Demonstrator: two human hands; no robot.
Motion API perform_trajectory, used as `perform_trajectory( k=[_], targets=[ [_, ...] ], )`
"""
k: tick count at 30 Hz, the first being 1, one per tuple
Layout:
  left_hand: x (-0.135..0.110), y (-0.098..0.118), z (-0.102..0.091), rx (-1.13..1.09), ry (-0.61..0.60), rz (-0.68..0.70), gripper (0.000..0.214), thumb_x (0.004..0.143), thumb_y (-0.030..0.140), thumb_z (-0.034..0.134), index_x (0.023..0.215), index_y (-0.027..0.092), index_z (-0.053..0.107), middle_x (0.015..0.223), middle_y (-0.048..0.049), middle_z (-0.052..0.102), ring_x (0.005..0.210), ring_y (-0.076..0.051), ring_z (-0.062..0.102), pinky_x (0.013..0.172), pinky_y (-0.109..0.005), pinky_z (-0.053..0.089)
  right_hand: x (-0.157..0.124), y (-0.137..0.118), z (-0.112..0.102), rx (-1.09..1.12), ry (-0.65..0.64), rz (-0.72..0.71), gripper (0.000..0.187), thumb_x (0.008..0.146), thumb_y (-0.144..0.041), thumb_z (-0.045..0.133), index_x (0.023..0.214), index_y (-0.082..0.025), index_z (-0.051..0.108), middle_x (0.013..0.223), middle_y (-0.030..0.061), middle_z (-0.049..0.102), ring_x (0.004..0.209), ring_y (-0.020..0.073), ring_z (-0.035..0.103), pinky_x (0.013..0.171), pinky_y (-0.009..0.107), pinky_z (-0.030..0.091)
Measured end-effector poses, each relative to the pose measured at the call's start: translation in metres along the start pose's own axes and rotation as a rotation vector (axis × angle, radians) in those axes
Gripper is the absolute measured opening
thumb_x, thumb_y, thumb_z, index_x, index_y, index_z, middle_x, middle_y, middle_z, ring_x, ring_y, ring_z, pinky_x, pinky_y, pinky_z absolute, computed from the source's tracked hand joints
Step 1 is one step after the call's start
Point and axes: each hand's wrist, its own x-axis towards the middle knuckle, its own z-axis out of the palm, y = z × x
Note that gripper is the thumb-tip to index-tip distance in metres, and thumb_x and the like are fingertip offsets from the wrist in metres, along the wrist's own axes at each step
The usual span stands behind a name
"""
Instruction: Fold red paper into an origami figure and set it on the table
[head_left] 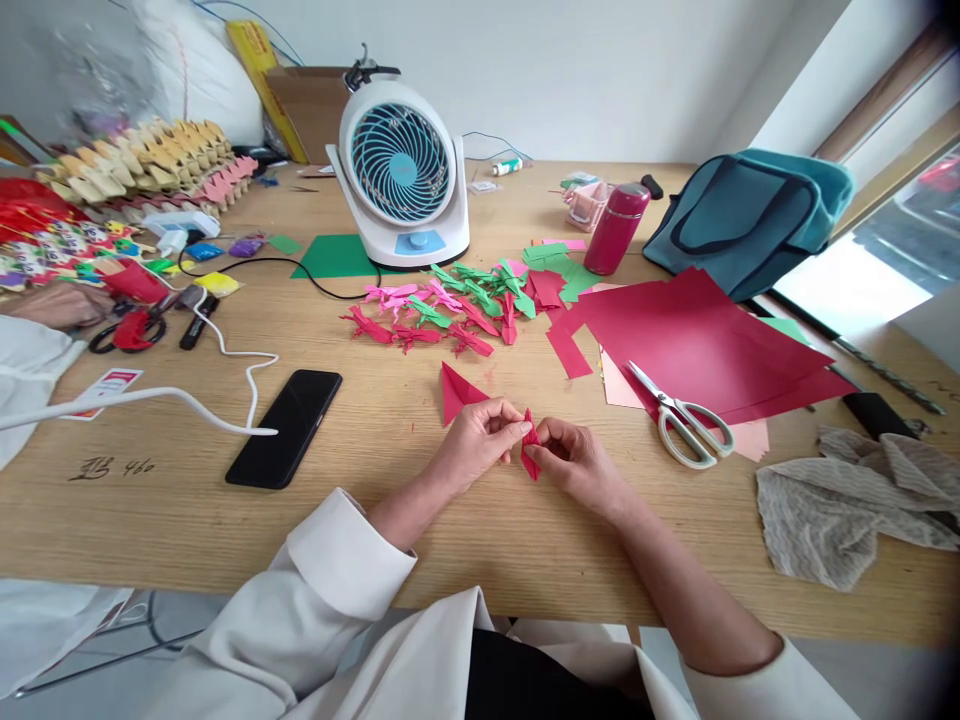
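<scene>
Folded red paper (531, 442): stands narrow and upright between the two hands, above the near middle of the desk (517, 560). Fingers of the left hand (477, 438) pinch its upper left edge between thumb and forefinger; fingers of the right hand (583, 462) close on its right side, thumb lower down. Both sets of fingers gripping the same piece.

Red paper triangle (457, 392) flat on the desk, just beyond the left hand. Beyond that, a loose cluster of small folded pieces (471, 342) in red, green and pink.

Desk, right: large red sheets (705, 340), overlapping; scissors (666, 402) with blades over them, handles toward the person; crumpled cloth (840, 500) near the front edge. Farther back, red flask (619, 230) and blue-green bag (727, 220).

Desk, left: black phone (285, 430), white cable (165, 398) reaching across its upper part; marker (199, 322) beyond.

Room: white fan (405, 172) at the back, facing the hands; pale wall (585, 80) behind; bright window (900, 240) at far right
</scene>
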Motion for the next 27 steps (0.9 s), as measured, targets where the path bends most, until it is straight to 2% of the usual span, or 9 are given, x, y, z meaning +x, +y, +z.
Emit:
perform_trajectory(
  k=[10,18,22,27],
  targets=[
    [-0.004,0.003,0.009,0.065,0.103,0.097,0.019,0.085,0.031,0.064,0.075,0.017,0.056,0.063,0.0053,0.051,0.049,-0.005,0.043,0.048,-0.019,0.036,0.001,0.002,0.001,0.022,-0.008,-0.001,0.024,0.086,-0.034,0.06,0.068,-0.019,0.055,0.061,-0.0031,0.05,0.056,0.0104,0.04,0.053,0.026,0.028],
    [-0.007,0.007,0.012,0.294,0.167,0.277,0.019,0.088,0.028,0.061,0.074,0.017,0.056,0.075,0.0005,0.056,0.068,-0.01,0.052,0.063,-0.022,0.043,0.001,0.001,0.0,0.038,-0.023,-0.021,0.021,0.086,-0.031,0.059,0.069,-0.018,0.056,0.063,-0.0025,0.053,0.059,0.0109,0.042,0.056,0.026,0.031],
    [-0.006,0.007,0.012,0.23,0.184,0.24,0.018,0.088,0.029,0.061,0.075,0.017,0.054,0.073,0.0013,0.055,0.066,-0.01,0.051,0.062,-0.021,0.042,0.0,0.001,0.001,0.006,-0.02,-0.015,0.019,0.085,-0.03,0.059,0.07,-0.018,0.056,0.063,-0.0027,0.053,0.058,0.0106,0.042,0.055,0.026,0.03],
    [-0.005,0.004,0.013,0.041,0.172,0.091,0.022,0.086,0.033,0.063,0.075,0.018,0.052,0.063,0.0058,0.046,0.053,-0.006,0.038,0.051,-0.019,0.034,0.0,0.0,0.002,-0.04,-0.015,-0.011,0.017,0.084,-0.028,0.058,0.07,-0.018,0.056,0.061,-0.0033,0.051,0.056,0.01,0.041,0.053,0.026,0.028]
  ],
)
